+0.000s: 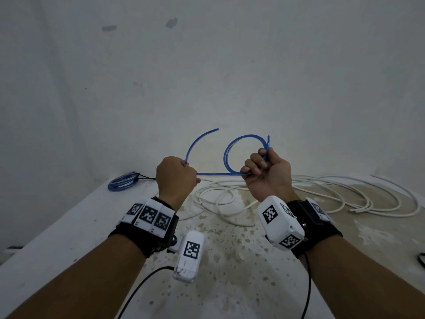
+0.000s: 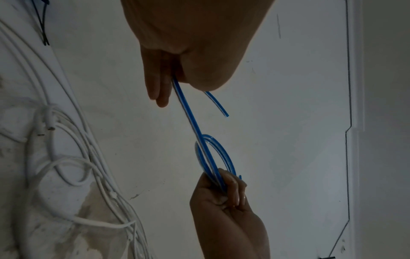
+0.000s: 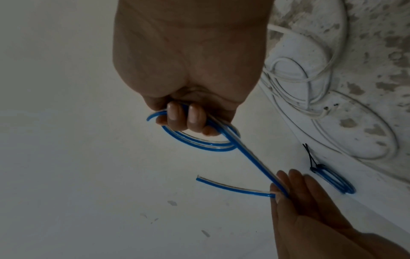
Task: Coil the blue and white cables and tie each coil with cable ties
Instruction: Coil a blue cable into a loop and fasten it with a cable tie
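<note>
A blue cable (image 1: 218,174) stretches taut between my two hands above the table. My right hand (image 1: 264,169) grips a small coil of two or three loops (image 3: 199,145) of it, fingers curled round the strands. My left hand (image 1: 181,173) pinches the cable near its other end (image 2: 175,82), and the short free tail (image 1: 200,139) curves up and away. A second blue coil (image 1: 123,184), bound with a black cable tie (image 1: 145,177), lies at the table's far left corner. The white cable (image 1: 333,196) sprawls in loose loops on the table under and right of my hands.
The table (image 1: 230,272) is white with worn, stained patches and stands against a pale wall (image 1: 207,77). Its left edge (image 1: 57,226) runs diagonally toward me. A dark object (image 1: 422,259) shows at the right border.
</note>
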A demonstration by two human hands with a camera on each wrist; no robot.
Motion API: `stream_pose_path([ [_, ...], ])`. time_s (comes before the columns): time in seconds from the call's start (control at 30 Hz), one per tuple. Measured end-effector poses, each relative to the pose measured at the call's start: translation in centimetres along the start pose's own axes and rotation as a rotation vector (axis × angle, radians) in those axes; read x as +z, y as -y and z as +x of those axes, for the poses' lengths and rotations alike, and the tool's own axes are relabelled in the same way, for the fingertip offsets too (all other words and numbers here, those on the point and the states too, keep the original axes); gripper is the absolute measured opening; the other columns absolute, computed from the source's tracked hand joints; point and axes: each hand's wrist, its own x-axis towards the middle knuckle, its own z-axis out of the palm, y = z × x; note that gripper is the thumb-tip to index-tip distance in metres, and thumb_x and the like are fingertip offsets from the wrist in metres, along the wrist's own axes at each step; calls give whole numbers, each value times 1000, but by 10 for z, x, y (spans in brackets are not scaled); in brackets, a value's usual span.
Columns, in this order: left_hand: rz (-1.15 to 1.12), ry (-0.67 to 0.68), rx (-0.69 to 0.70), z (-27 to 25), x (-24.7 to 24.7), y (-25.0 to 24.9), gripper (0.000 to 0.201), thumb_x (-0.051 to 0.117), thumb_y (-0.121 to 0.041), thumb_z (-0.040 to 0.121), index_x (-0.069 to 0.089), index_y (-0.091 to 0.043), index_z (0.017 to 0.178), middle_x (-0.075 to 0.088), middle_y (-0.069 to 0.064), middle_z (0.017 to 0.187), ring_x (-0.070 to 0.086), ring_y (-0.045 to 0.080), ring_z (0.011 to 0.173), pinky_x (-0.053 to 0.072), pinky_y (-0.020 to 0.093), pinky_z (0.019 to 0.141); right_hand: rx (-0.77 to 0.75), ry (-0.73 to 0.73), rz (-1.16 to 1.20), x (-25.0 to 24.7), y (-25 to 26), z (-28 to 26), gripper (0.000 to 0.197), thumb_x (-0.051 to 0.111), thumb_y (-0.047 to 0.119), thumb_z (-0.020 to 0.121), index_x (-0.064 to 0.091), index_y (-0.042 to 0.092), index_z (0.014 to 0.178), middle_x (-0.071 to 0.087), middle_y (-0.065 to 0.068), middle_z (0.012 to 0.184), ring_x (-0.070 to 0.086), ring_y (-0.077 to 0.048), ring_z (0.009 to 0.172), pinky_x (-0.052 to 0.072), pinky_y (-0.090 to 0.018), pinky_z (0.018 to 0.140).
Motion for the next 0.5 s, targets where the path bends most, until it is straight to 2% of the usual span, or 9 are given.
stream_pose_path([
  [0.07, -12, 29, 7, -1, 1, -1, 21, 54, -1, 88, 61, -12, 72, 72, 15, 77, 73, 28, 66, 60, 48, 72, 19, 12, -27, 0, 0, 1, 40, 34, 33, 103, 48, 16, 70, 27, 6, 50, 23, -11, 38, 28, -21, 45],
  [0.17, 2, 72, 82, -2, 5, -10, 17, 50, -6, 95, 63, -13, 86, 73, 7, 81, 73, 19, 73, 60, 42, 77, 159, 99, -232, 2, -4, 0, 41, 33, 33, 104, 46, 15, 70, 23, 6, 48, 18, -8, 35, 19, -22, 39],
  [0.23, 25, 103, 165, -3, 7, -19, 18, 49, -8, 96, 64, -13, 89, 74, 4, 82, 72, 15, 75, 61, 41, 76, 244, 152, -363, 3, -6, -3, 41, 33, 35, 105, 45, 15, 71, 23, 6, 48, 18, -8, 34, 16, -22, 39],
  [0.33, 2, 166, 213, -4, 8, -28, 18, 46, -13, 100, 62, -10, 95, 74, 3, 89, 73, 11, 76, 61, 35, 74, 272, 141, -425, 4, -6, -2, 42, 34, 36, 105, 44, 15, 70, 22, 6, 47, 17, -8, 34, 16, -22, 38],
  [0.5, -83, 266, 244, -5, 4, -27, 17, 47, -15, 101, 63, -10, 106, 73, 7, 84, 73, 17, 71, 61, 34, 71, 287, 117, -493, 4, -2, -3, 41, 36, 36, 105, 45, 15, 70, 22, 6, 48, 17, -7, 35, 14, -22, 40],
])
